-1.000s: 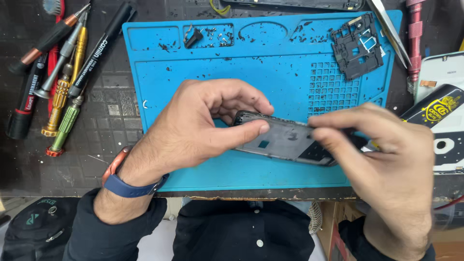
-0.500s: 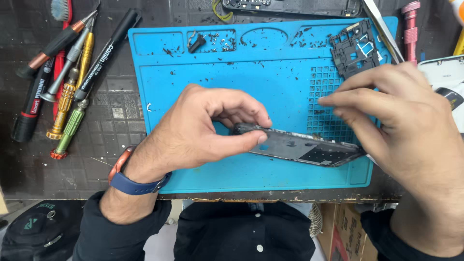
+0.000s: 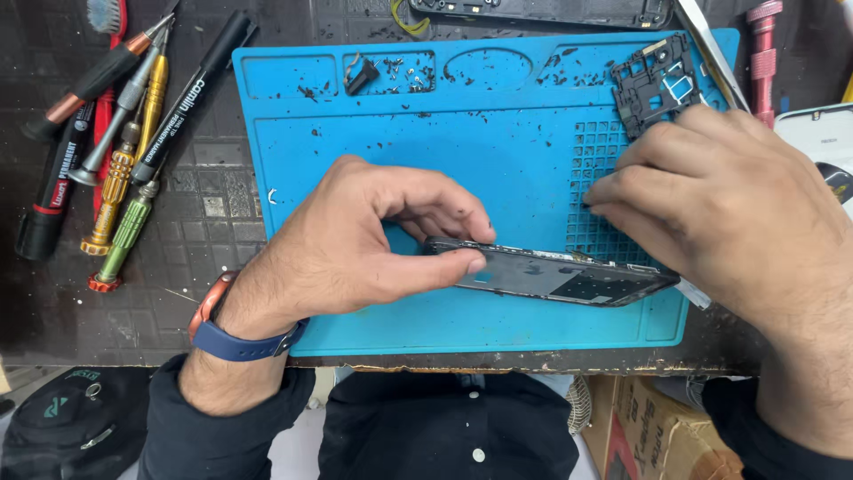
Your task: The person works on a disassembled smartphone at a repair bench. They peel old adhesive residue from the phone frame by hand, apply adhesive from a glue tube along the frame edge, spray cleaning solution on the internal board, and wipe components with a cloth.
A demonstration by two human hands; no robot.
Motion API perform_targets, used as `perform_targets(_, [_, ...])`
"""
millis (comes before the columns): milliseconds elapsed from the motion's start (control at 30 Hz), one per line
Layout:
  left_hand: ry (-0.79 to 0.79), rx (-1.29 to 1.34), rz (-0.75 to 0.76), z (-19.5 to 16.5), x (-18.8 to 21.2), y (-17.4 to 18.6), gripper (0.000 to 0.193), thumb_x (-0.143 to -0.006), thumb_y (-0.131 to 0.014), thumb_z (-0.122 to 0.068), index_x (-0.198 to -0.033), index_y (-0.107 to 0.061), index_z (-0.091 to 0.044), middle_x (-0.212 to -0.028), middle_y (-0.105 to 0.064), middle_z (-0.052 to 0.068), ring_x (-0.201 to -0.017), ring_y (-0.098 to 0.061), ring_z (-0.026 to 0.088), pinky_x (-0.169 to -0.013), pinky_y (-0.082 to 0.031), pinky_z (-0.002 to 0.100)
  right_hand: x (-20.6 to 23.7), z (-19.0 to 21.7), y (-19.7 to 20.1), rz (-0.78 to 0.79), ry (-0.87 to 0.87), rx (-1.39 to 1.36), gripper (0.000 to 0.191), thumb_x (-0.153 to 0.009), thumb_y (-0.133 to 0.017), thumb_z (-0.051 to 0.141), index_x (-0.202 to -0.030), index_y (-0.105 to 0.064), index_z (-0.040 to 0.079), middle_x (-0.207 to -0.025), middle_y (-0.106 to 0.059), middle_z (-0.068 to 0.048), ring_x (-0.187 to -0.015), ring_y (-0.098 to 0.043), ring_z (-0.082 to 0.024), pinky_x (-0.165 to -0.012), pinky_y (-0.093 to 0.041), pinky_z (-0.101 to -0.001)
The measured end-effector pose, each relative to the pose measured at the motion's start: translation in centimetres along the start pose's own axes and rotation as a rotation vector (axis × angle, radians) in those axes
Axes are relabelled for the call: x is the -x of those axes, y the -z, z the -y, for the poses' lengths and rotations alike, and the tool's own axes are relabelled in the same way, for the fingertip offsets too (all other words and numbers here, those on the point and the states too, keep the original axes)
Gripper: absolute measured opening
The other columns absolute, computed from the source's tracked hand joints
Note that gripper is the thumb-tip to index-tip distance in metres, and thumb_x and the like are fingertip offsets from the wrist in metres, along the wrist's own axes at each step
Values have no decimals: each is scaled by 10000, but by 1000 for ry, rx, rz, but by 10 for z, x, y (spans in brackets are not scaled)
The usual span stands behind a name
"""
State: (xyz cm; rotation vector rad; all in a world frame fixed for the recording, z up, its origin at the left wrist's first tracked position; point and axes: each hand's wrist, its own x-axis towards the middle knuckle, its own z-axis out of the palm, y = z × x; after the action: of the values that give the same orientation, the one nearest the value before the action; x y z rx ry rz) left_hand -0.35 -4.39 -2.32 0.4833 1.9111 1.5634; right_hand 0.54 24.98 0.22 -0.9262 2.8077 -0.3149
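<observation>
A dark phone frame (image 3: pixel 555 274) lies tilted over the near part of a blue silicone repair mat (image 3: pixel 462 142). My left hand (image 3: pixel 364 236) grips the frame's left end between thumb and fingers. My right hand (image 3: pixel 720 204) rests on the mat's grid of small cells at the right, fingers pressed together and pointing left; its fingertips sit just above the frame's right end. Whether something small is pinched in them I cannot tell. A black inner plate (image 3: pixel 657 80) lies at the mat's far right corner.
Several screwdrivers (image 3: pixel 124 187) and a black marker (image 3: pixel 191 93) lie left of the mat. Tiny screws (image 3: pixel 400 71) sit in a mat tray. Another dark phone part (image 3: pixel 542 11) lies beyond the mat, tweezers (image 3: pixel 711 53) and a pink tool (image 3: pixel 764 53) at right.
My right hand let go of the frame's right end and moved up and back onto the mat's grid cells. My left hand kept its grip on the frame.
</observation>
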Motion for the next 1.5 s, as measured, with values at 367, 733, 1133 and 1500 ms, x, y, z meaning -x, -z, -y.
perform_targets(367, [15, 22, -12, 0, -1, 0, 187, -868, -822, -185, -1027, -772, -98, -898, -804, -19, -844, -766, 67, -777, -620, 226, 1, -10, -12, 108, 133, 131, 198, -807, -760, 249, -943, -669, 137, -881, -592, -20, -897, -612, -228, -792, -479, -385])
perform_targets(733, [44, 99, -31, 5, 2, 3, 367, -863, -809, -136, -1208, -695, -86, -997, -810, 11, -860, -752, 45, -759, -621, 221, 39, -8, -2, -164, -364, -477, 222, -935, -688, 77, -1122, -580, 27, -946, -610, -44, -768, -629, -91, -673, -502, -220])
perform_targets(1133, [71, 359, -125, 18, -3, -2, 392, -908, -775, -27, -1257, -598, 2, -1192, -698, 54, -982, -687, 43, -737, -610, 182, -7, 57, 9, -399, -250, -856, 125, -988, -670, -126, -1032, -626, -18, -1017, -668, -130, -857, -680, -146, -760, -562, -231])
perform_targets(1500, [70, 401, -140, 20, -2, 3, 380, -916, -768, -37, -1242, -574, -12, -1110, -717, 70, -958, -709, 62, -749, -618, 199, 11, 32, -19, -475, -297, -1494, 112, -969, -744, 22, -1026, -646, 22, -963, -722, -209, -688, -745, -214, -552, -578, -236])
